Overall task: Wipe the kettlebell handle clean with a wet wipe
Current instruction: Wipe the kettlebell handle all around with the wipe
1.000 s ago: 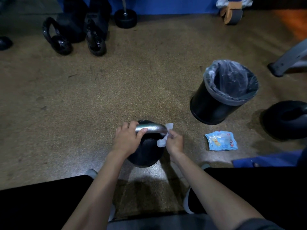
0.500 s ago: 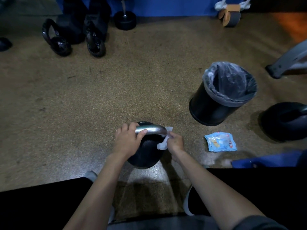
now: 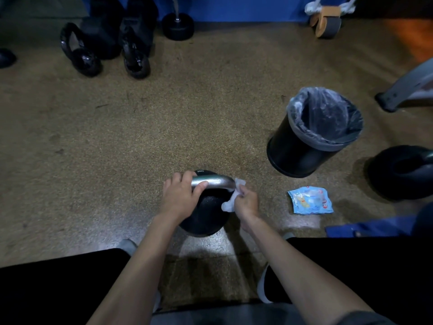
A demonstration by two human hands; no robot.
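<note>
Kettlebell [image 3: 206,214]: black, standing on the speckled floor [image 3: 140,137] between the person's knees.
Handle [image 3: 214,181]: silver bar across the top.
Left hand [image 3: 180,198]: fingers and thumb wrapped round the handle's left end.
Right hand [image 3: 247,202]: pinches a white wipe [image 3: 232,200] against the handle's right end, apparently touching it.
Bin [image 3: 302,146]: black, lined, well off to the right.
Wipe packet [image 3: 310,201]: blue, on the floor near the bin.

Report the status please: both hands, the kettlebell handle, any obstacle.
Left hand grips kettlebell handle. Right hand pinches wet wipe at handle's right end. Nothing in the way.
</note>
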